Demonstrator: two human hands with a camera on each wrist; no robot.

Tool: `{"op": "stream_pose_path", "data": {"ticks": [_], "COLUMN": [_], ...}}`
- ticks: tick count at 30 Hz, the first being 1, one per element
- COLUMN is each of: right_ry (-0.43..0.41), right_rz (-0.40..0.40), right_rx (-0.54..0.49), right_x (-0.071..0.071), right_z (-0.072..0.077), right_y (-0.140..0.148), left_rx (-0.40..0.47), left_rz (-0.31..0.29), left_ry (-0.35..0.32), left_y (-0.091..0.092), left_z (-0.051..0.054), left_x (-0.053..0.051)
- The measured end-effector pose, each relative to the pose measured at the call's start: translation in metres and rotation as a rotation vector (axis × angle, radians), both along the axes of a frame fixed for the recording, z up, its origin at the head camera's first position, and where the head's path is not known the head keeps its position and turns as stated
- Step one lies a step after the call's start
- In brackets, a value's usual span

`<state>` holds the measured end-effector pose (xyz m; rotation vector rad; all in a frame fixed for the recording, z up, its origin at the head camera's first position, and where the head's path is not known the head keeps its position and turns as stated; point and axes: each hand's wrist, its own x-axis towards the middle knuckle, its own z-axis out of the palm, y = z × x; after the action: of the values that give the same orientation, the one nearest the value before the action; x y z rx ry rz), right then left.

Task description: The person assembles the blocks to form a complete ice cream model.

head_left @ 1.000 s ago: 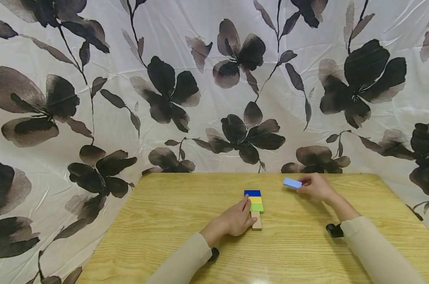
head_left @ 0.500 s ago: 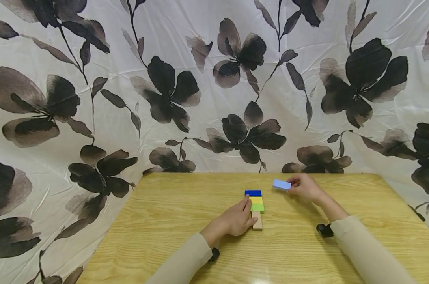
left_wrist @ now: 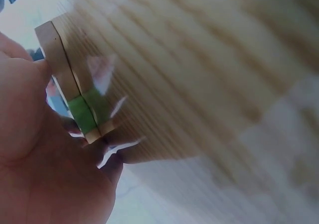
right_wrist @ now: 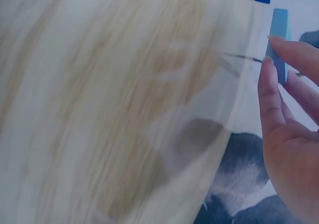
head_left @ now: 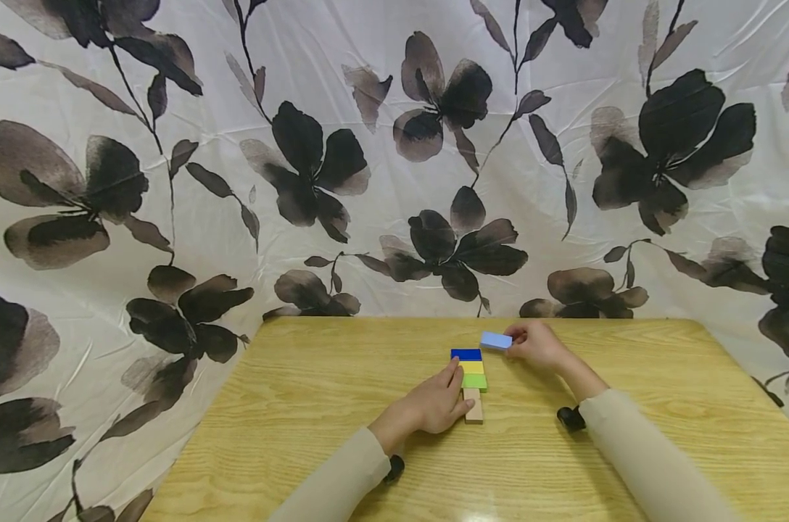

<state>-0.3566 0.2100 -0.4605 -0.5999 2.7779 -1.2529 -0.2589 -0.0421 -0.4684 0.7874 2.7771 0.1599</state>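
Observation:
On the table lies a row of flat blocks: a dark blue block [head_left: 465, 354] farthest away, then a yellow block [head_left: 473, 367], a green block [head_left: 474, 382] and a plain wooden block [head_left: 473, 407] set lengthwise nearest me. My left hand [head_left: 434, 402] rests along their left side, fingers extended towards the dark blue block and thumb at the plain one. In the left wrist view the green block [left_wrist: 82, 114] and plain block [left_wrist: 56, 55] show beside the palm. My right hand [head_left: 536, 346] pinches a light blue block [head_left: 496, 340] by its right end, just beyond and right of the row.
The wooden table [head_left: 290, 406] ends at a back edge close behind the right hand. A floral cloth [head_left: 342, 145] hangs behind it. Dark wrist devices, such as the right one [head_left: 571, 419], sit under both sleeves.
My right hand has moved left with the light blue block, bringing it close to the dark blue block. The left hand and the row have stayed in place.

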Motion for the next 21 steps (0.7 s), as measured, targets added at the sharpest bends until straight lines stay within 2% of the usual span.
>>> {"op": "stream_pose_path", "data": {"ticks": [6,13,21], "right_ry": [-0.025,0.021,0.021], "right_rz": [0.004,0.051,0.105], "right_rx": [0.0,0.02,0.062], "right_x": [-0.005,-0.009,-0.014], "right_z": [-0.003,-0.004,-0.003], "right_y": [-0.012,-0.021,-0.033], "left_rx": [0.007,0.001,0.006], "left_rz": [0.005,-0.001,0.008], "left_ry": [-0.004,-0.005,-0.007], "left_y": [0.0,0.0,0.0], "left_z": [0.001,0.002,0.003], "left_x": [0.001,0.001,0.001]}}
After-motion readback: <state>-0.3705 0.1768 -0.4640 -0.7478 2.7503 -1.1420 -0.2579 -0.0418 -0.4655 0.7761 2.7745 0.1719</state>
